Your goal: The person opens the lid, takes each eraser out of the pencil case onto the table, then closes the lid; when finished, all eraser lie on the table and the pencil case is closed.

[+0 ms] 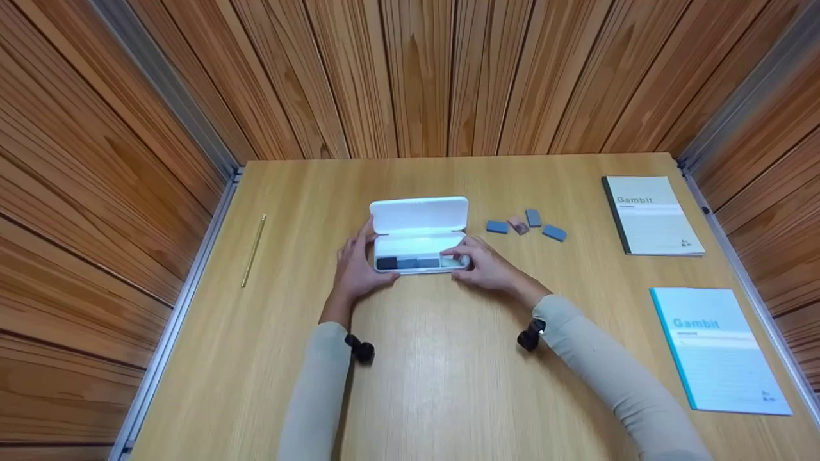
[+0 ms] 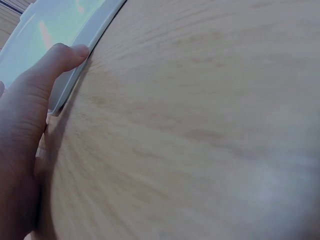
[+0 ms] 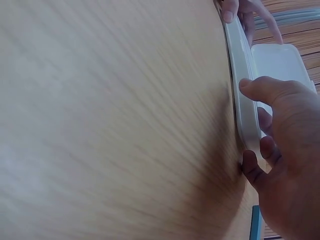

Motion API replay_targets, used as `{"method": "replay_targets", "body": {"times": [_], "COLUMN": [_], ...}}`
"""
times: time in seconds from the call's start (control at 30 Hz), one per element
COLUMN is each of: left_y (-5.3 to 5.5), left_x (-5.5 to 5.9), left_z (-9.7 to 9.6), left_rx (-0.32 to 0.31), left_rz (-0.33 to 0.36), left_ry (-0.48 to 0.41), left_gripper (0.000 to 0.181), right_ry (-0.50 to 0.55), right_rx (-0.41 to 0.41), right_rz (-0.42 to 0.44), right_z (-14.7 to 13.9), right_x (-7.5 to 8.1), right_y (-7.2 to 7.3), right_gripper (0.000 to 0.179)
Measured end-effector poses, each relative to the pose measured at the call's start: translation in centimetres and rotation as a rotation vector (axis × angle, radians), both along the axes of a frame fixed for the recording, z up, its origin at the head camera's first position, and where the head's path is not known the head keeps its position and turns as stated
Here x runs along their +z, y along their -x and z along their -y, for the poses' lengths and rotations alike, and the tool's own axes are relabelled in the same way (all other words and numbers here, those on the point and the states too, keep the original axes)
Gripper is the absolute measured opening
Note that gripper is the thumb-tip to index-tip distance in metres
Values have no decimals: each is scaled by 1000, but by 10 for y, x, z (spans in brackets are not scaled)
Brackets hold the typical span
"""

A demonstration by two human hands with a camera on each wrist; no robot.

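Observation:
A white pencil case [image 1: 419, 244] lies on the table with its lid raised at the back. Along its front side sit a black block [image 1: 387, 263], two grey-blue erasers [image 1: 407, 263] and a pale piece [image 1: 450, 262] partly under the right fingers. My left hand [image 1: 360, 266] grips the left end, thumb at the front edge and fingers along the side. At the right end, my right hand [image 1: 482, 264] holds the case with its thumb on the outer front wall, index finger reaching inside over the pale piece and other fingers curled round the end.
Right of the case lie several blue erasers [image 1: 497, 226] and a pinkish-brown one [image 1: 518, 225]. A gold pencil [image 1: 254, 250] lies at the left. Two notebooks, one black-spined [image 1: 653, 218] and one blue-spined [image 1: 721, 352], lie at the right. Wooden walls [image 1: 416, 77] border the table.

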State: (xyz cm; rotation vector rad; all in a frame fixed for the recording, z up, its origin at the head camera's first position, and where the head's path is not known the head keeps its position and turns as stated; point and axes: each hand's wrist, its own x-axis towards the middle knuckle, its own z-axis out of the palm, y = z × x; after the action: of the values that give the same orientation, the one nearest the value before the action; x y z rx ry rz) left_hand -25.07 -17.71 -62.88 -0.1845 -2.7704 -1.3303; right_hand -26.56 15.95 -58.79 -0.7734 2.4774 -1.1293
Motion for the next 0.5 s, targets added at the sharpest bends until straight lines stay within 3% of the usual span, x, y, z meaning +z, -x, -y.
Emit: {"method": "replay_targets", "body": {"times": [0.5], "left_y": [-1], "left_x": [2], "left_z": [-1], "left_rx": [11], "left_rz": [20], "left_ry": [7], "left_gripper": [135], "right_ry": [-51], "right_rx": [23], "right_rz": [50], "right_z": [0], "right_x": [5], "right_y": [6], "right_gripper": [45]}}
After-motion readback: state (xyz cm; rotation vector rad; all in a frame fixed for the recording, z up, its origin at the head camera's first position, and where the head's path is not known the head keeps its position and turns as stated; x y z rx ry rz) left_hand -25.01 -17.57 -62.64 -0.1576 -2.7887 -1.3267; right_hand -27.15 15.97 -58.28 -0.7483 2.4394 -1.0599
